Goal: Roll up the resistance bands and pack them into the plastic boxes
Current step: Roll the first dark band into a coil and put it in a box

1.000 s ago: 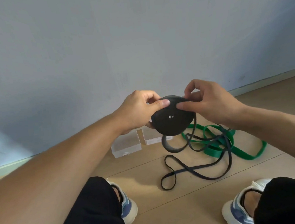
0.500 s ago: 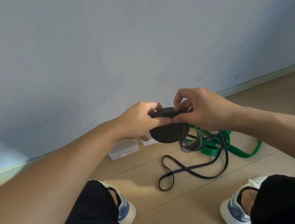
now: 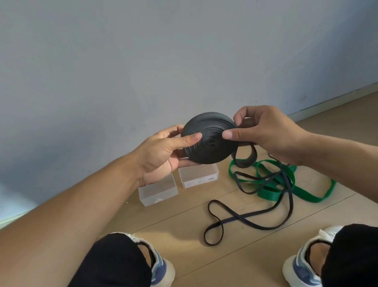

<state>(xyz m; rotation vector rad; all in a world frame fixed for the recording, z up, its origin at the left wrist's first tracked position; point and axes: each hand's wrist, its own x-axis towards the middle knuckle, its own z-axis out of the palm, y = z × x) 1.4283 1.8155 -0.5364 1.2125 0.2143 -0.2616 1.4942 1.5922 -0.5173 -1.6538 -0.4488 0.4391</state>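
Tilted up now, black band roll point(image 3: 208, 140) shows its spiral, both hands' fingers point(image 3: 189, 139) gripping it.

Both forearms are extended forward at chest height. The left hand point(image 3: 161, 155) is cupped, thumb laid flat, while the right hand point(image 3: 267, 134) is curled opposite, thumb pressed inward, fingertips pinching.

We see a wooden floor point(image 3: 251, 263) carrying two clear plastic boxes point(image 3: 158, 191), a green band point(image 3: 302, 190) and a thin dark band point(image 3: 247, 218).
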